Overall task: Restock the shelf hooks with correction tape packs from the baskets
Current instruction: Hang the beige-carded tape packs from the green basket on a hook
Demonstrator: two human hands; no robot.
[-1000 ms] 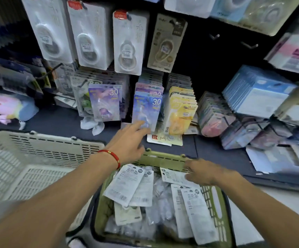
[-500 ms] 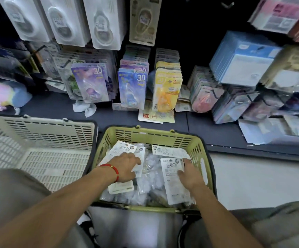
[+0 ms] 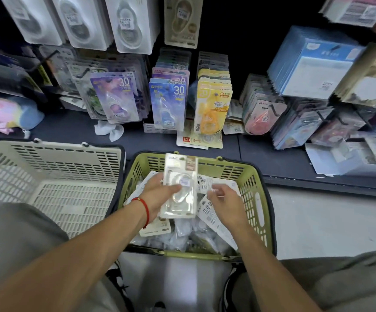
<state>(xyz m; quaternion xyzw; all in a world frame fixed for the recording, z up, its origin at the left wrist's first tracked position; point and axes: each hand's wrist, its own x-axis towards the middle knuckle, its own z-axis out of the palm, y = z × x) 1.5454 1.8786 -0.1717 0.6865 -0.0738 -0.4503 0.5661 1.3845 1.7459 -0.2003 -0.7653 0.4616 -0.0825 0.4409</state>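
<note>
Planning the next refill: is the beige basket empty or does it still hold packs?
Empty, as far as shown: the beige basket shows only bare slatted floor and walls, though its near-left corner is hidden.

The correction tape pack [image 3: 179, 188] has a clear, glossy plastic blister over a card back. The green basket [image 3: 253, 188] and the beige basket [image 3: 54, 167] are slotted plastic with a matt look. In the green basket lie white printed paper cards [image 3: 214, 218] and shiny transparent wrappers [image 3: 182, 235]. The shelf [image 3: 70, 129] is dark and matt. A crumpled white tissue [image 3: 109, 130] lies on it. The bracelet [image 3: 145, 209] is red cord.
</note>
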